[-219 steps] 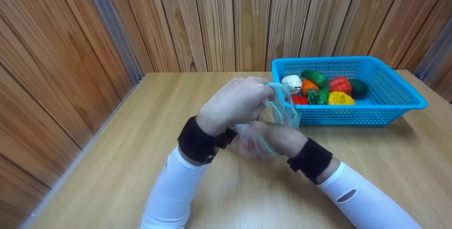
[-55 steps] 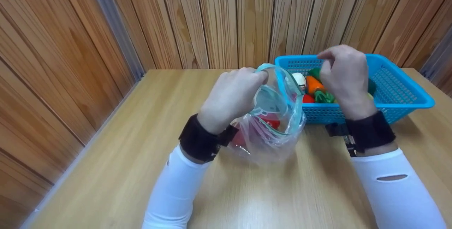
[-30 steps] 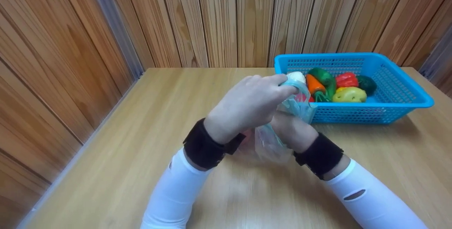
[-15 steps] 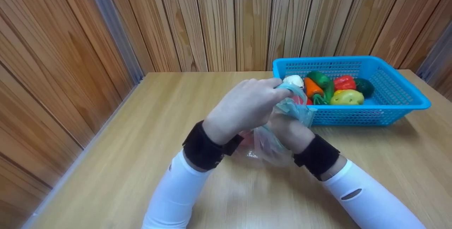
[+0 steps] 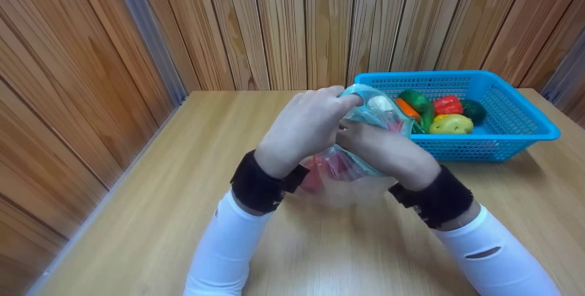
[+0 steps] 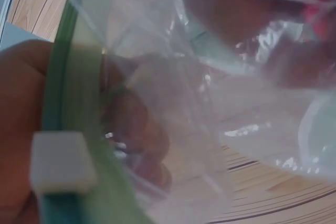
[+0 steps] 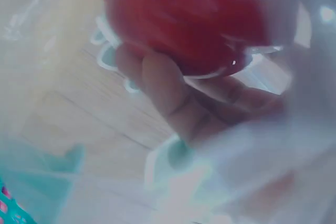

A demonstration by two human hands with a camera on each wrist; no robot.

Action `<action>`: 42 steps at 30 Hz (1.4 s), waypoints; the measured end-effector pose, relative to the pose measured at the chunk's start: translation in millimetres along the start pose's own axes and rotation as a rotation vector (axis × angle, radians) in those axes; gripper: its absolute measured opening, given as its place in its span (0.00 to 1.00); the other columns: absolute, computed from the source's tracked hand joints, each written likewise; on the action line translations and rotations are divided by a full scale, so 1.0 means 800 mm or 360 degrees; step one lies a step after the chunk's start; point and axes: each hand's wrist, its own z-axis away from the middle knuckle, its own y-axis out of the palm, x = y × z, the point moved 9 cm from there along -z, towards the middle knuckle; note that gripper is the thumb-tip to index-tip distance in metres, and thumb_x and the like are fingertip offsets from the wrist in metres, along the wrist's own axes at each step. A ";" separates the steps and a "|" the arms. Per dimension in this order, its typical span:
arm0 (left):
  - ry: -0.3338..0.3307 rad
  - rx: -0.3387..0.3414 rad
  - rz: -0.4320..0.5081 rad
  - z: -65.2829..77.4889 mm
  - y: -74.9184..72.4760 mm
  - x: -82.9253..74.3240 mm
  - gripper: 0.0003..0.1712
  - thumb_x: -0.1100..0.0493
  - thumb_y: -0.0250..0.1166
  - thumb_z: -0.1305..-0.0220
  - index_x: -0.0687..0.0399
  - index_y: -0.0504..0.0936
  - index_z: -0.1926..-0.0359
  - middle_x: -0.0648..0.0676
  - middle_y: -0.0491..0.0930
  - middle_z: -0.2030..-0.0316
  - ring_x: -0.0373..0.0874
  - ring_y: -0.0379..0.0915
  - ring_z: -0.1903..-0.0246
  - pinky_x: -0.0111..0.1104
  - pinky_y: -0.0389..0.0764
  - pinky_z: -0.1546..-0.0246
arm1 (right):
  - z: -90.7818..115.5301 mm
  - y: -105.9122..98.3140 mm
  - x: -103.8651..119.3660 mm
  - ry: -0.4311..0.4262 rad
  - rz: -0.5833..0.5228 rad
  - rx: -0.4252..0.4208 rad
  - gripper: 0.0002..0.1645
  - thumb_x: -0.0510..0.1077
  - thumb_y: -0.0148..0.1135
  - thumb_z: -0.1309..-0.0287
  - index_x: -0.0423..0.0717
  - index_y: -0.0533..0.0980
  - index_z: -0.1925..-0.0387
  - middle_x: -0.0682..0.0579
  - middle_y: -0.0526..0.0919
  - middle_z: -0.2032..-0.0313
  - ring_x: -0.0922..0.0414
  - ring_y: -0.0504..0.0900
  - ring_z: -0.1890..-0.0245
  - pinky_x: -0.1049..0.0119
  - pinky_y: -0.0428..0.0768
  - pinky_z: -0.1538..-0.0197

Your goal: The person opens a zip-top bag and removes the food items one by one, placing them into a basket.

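Observation:
A clear zip bag with a pale blue-green rim stands on the table in front of me. My left hand pinches the bag's rim. In the left wrist view the green zip strip, with a white slider, runs past that hand. My right hand reaches through the bag's mouth, its fingers hidden in the head view by my left hand. In the right wrist view its fingers curl under a glossy, rounded red thing, whose kind is unclear. Red also shows through the bag's lower left side.
A blue plastic basket stands at the back right, close behind the bag. Inside lie a yellow potato, a red pepper, an orange carrot and other toy vegetables. Wooden walls border the table.
A potato has appeared in the basket since the earliest frame. My right hand has gone from over the basket into the bag. Since half a second ago, both hands have risen slightly.

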 end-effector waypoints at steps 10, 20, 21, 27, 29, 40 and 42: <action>-0.0204 -0.0035 -0.0012 0.002 0.001 0.023 0.19 0.62 0.67 0.37 0.48 0.78 0.45 0.53 0.75 0.71 0.45 0.72 0.73 0.32 0.74 0.75 | 0.009 -0.021 -0.049 0.0219 -0.1519 -0.0236 0.22 0.32 0.75 0.51 0.46 0.74 0.57 0.46 0.78 0.53 0.49 0.75 0.51 0.58 0.83 0.56; -0.0441 0.0134 -0.0036 0.006 0.006 0.048 0.26 0.64 0.70 0.39 0.47 0.75 0.41 0.53 0.79 0.66 0.45 0.75 0.67 0.33 0.80 0.68 | 0.035 -0.062 -0.090 0.0290 -0.1519 -0.0675 0.31 0.40 0.83 0.61 0.43 0.72 0.57 0.42 0.76 0.46 0.50 0.77 0.46 0.53 0.86 0.53; -0.0447 0.0139 -0.0041 0.006 0.006 0.049 0.27 0.64 0.70 0.40 0.46 0.74 0.41 0.53 0.79 0.65 0.45 0.75 0.67 0.33 0.80 0.67 | 0.039 -0.067 -0.095 0.0306 -0.1507 -0.0741 0.32 0.40 0.83 0.62 0.42 0.72 0.56 0.42 0.76 0.46 0.49 0.77 0.46 0.53 0.85 0.52; -0.0451 0.0157 -0.0090 0.006 0.006 0.048 0.33 0.70 0.67 0.41 0.44 0.72 0.37 0.53 0.81 0.63 0.45 0.77 0.65 0.33 0.79 0.69 | 0.060 -0.080 -0.131 0.0487 -0.1414 -0.1179 0.40 0.37 0.81 0.59 0.40 0.69 0.45 0.39 0.75 0.44 0.48 0.76 0.46 0.71 0.76 0.42; -0.0459 0.0179 -0.0110 0.006 0.007 0.047 0.32 0.71 0.67 0.40 0.45 0.73 0.37 0.53 0.81 0.63 0.46 0.77 0.66 0.34 0.79 0.70 | 0.067 -0.074 -0.144 0.0618 -0.1354 -0.1249 0.41 0.39 0.79 0.55 0.43 0.67 0.40 0.37 0.72 0.43 0.48 0.75 0.44 0.70 0.75 0.41; -0.0471 0.0207 -0.0116 0.007 0.009 0.047 0.36 0.72 0.65 0.41 0.42 0.72 0.34 0.53 0.82 0.61 0.47 0.79 0.65 0.35 0.79 0.70 | 0.098 0.052 -0.203 0.1561 -0.1438 -0.0922 0.35 0.39 0.75 0.49 0.44 0.69 0.40 0.42 0.63 0.35 0.50 0.68 0.34 0.49 0.74 0.35; -0.0473 0.0212 -0.0109 0.007 0.010 0.046 0.37 0.71 0.66 0.41 0.41 0.72 0.33 0.53 0.82 0.61 0.46 0.79 0.64 0.34 0.79 0.69 | 0.105 0.083 -0.208 0.1708 -0.1478 -0.0776 0.36 0.37 0.74 0.49 0.43 0.68 0.39 0.43 0.61 0.34 0.48 0.67 0.32 0.47 0.73 0.34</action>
